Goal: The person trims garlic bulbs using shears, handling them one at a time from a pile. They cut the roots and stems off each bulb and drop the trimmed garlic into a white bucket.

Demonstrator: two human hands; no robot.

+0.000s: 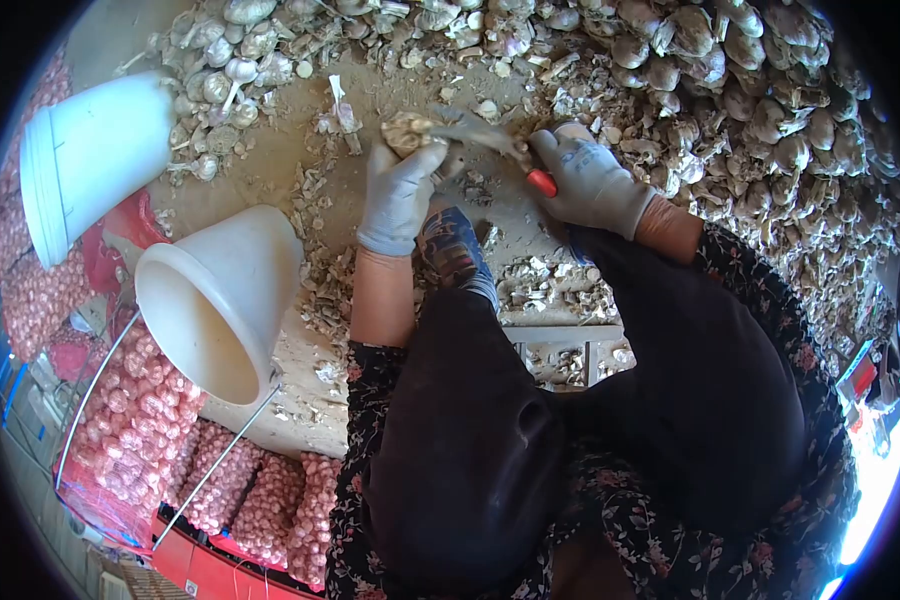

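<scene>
My gloved left hand (398,195) is closed around a garlic bulb (407,133), its root side facing up and away. My gloved right hand (590,180) grips a knife (541,183) by its red handle. The blade is smeared by motion and reaches left to the bulb; whether it touches cannot be made out. Below the hands, trimmed scraps and dry skins lie on the ground around my shoe (457,250).
Loose garlic heaps (710,90) rise at the right and back. To the left, a white bucket (155,150) lies tipped near another white bucket (210,290). Net sacks of garlic (135,410) stand at lower left. A low metal frame (565,335) shows between my legs.
</scene>
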